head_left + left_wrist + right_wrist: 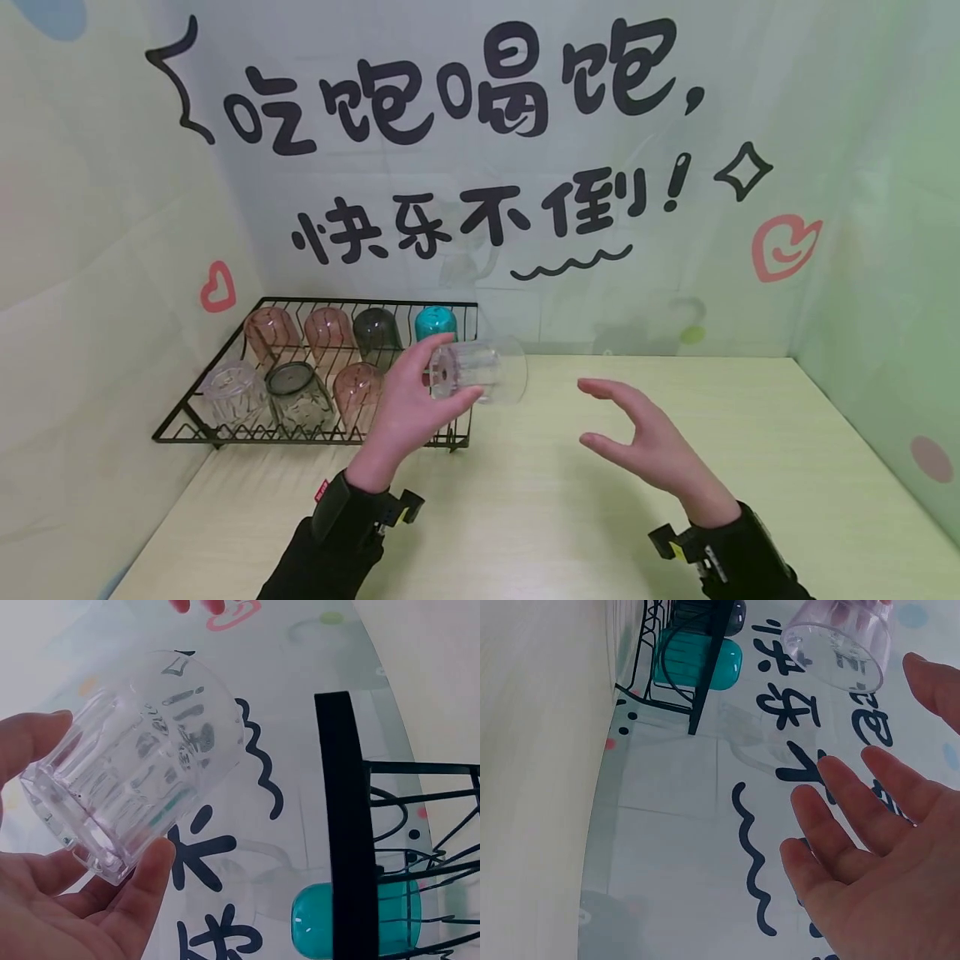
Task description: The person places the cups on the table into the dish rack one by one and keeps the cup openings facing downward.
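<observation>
My left hand [412, 400] grips a clear glass [480, 371] by its base, thumb on one side and fingers on the other. The glass lies sideways in the air, its mouth toward the right. In the left wrist view the clear glass [142, 757] shows ribbed sides and a thick base. My right hand [652, 433] hovers to the right of the glass, thumb and fingers spread apart with nothing between them. In the right wrist view that hand [885, 832] is below the glass's wide mouth [832, 656], apart from it.
A black wire rack [315, 442] stands at the back left, holding several upside-down glasses: pink ones [272, 333], a dark grey one [377, 332], a teal one [436, 323] and clear ones [232, 392]. The pale wooden table [525, 517] meets a printed backdrop [570, 317] behind.
</observation>
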{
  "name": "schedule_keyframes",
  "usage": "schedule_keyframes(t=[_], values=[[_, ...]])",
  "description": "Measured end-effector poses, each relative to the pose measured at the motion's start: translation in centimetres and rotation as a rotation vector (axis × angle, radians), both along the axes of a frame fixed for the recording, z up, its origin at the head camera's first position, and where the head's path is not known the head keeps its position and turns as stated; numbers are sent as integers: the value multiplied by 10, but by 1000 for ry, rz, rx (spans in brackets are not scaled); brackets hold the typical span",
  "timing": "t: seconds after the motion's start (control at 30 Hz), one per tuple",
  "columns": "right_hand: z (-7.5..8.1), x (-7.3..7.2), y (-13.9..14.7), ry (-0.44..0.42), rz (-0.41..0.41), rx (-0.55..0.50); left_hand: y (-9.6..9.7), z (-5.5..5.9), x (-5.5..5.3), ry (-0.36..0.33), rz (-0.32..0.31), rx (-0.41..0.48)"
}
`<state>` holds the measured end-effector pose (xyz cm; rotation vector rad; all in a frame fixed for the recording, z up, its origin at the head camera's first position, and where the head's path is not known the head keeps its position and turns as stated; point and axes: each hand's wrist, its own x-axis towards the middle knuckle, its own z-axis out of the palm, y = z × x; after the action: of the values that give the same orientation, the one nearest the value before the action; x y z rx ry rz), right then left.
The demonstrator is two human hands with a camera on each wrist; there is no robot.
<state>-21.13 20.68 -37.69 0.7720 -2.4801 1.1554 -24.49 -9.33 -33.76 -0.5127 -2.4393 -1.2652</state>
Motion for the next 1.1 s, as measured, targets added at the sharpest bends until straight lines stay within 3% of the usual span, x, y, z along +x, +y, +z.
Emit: schedule_keyframes(t=[0.33, 0.53, 0.77, 1.1], values=[[-11, 1, 6, -43, -28, 47, -12, 3, -2, -5, 42, -55], [-14, 2, 9, -41, -12, 77, -19, 8, -3, -6, 97, -137], [-16, 4, 11, -45, -19, 93, -28, 13, -3, 3, 108, -150], [-23, 3, 16, -37, -44, 125, -35, 16, -4, 74, 164, -255]])
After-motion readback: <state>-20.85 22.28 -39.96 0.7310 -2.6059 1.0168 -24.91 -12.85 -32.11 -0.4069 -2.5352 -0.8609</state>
